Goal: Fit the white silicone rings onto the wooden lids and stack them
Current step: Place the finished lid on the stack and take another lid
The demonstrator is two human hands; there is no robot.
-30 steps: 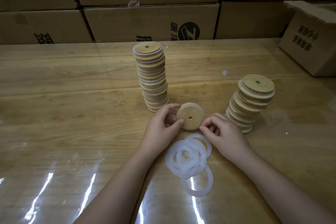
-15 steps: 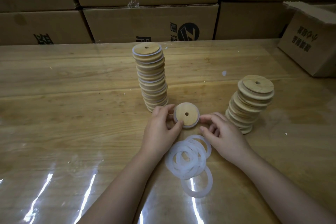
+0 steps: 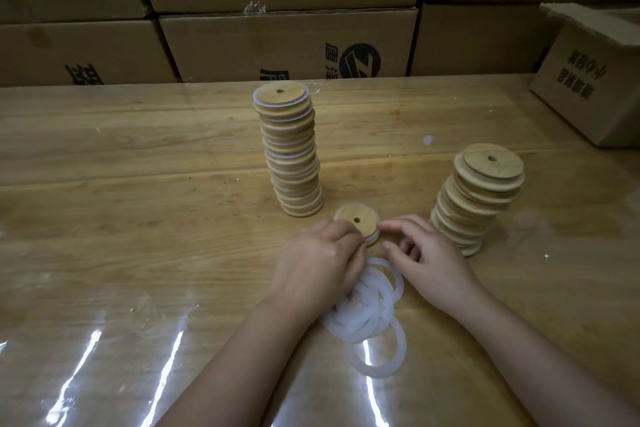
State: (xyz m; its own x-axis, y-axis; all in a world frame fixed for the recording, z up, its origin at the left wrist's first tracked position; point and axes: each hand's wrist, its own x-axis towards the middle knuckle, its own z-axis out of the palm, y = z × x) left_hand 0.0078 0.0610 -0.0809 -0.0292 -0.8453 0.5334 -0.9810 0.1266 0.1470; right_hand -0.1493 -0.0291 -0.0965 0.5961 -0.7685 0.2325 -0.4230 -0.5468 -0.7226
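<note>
Just behind the fingers, toward the wrists, a loose heap of white silicone rings [image 3: 370, 308] waits unfitted. The left hand [image 3: 320, 265] has its fingers curled shut on the near edge of a wooden lid [image 3: 356, 221], a ring showing at its rim, while the right hand [image 3: 427, 260] has loosely parted fingertips at the lid's other side. Beyond the right fingers, a leaning stack of bare lids [image 3: 479, 196] remains; beyond the left, a tall ringed stack [image 3: 291, 152] stands finished. Roughly half done, I judge.
</note>
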